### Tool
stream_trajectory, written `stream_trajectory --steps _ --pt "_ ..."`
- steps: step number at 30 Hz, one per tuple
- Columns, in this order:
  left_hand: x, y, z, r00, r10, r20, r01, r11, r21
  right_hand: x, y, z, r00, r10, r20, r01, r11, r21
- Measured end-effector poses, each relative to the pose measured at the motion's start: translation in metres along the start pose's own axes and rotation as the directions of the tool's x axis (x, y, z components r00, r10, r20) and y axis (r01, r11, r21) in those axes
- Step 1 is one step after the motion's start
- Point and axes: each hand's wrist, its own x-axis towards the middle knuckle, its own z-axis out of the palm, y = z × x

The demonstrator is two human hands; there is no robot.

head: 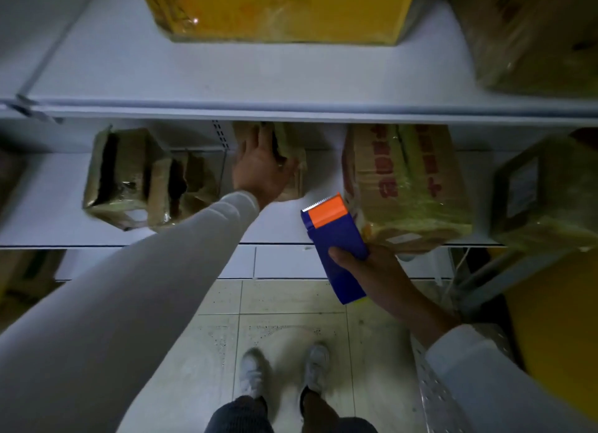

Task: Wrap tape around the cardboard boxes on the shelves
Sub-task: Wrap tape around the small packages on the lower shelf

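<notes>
Left hand [262, 164]: fingers curled over the small brown cardboard box [291, 161], mid white metal shelf [291, 225].
Right hand [365, 264]: grip closed round a blue-and-orange tape dispenser [336, 235].
Handling: probably light, crushable; hold by corners.

seven cardboard boxes [404, 186], one tape dispenser [336, 245], two hands [262, 167], two shoes [254, 372], two shelves [226, 73]

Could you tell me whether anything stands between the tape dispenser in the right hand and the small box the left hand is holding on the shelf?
Nothing visible does. The right hand holds the tape dispenser in front of the shelf edge, and bare shelf lies between it and the small box gripped by the left hand. The large wrapped box sits to the right.
</notes>
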Motion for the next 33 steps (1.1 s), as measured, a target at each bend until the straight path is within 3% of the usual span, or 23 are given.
stream_trajectory --steps 4,6,12,19,22,27,31,33 --pt "0.016 0.004 0.023 0.987 -0.062 0.149 0.031 0.978 0.204 0.001 0.007 0.000 0.999 0.016 -0.033 -0.015 1.000 0.011" --pt "0.010 -0.006 0.032 0.988 -0.049 0.144 0.005 0.957 0.292 0.001 0.009 0.002 0.999 0.027 -0.047 -0.027 1.000 0.010" --pt "-0.006 -0.030 0.035 0.997 0.071 0.037 -0.078 0.973 0.217 -0.004 0.007 0.018 0.996 0.047 -0.078 -0.049 0.999 -0.019" --pt "-0.010 -0.041 0.014 0.998 0.060 -0.021 -0.054 0.975 0.216 -0.013 -0.001 0.036 0.985 0.096 -0.142 -0.096 0.995 0.002" --pt "-0.018 -0.051 0.005 0.988 0.141 0.063 -0.151 0.968 0.200 -0.018 -0.004 0.043 0.981 0.117 -0.154 -0.117 0.993 0.007" --pt "-0.040 -0.096 -0.020 0.886 0.414 0.208 -0.447 0.882 0.148 -0.030 -0.003 0.049 0.966 0.170 -0.194 -0.168 0.985 0.027" --pt "-0.052 -0.126 -0.036 0.844 0.487 0.225 -0.517 0.850 0.100 -0.033 -0.002 0.062 0.956 0.219 -0.194 -0.218 0.976 0.026" --pt "-0.049 -0.123 -0.035 0.868 0.453 0.205 -0.482 0.867 0.124 -0.034 -0.004 0.072 0.956 0.230 -0.182 -0.229 0.973 0.027"
